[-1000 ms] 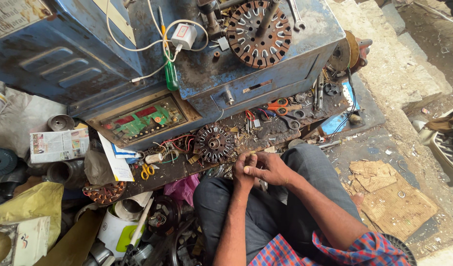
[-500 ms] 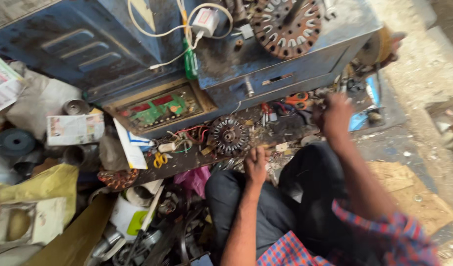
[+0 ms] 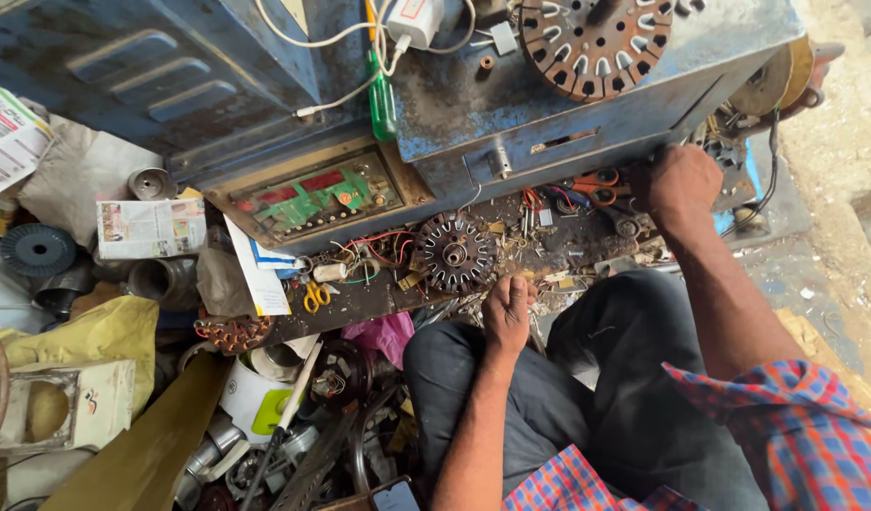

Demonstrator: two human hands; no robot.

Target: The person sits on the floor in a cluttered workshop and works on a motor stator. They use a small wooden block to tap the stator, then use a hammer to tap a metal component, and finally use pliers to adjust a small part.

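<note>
The left hand (image 3: 507, 308) is closed in a loose fist just beside the round motor stator (image 3: 455, 254) on the worktop (image 3: 360, 303). The right hand (image 3: 679, 180), fingers curled down, reaches among tools near the orange scissors (image 3: 594, 185); what it pinches I cannot tell.

My sleeve (image 3: 785, 435) is red-and-blue plaid, my trousers (image 3: 634, 397) dark grey, the machine (image 3: 587, 104) chipped blue, scissors (image 3: 591, 186) orange-handled, and the rag (image 3: 386, 333) looks pink.

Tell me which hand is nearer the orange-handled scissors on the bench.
Right. The right hand is at the bench edge just beside the orange-handled scissors. The left hand is lower down, below the round slotted motor core, well away from them.
</note>
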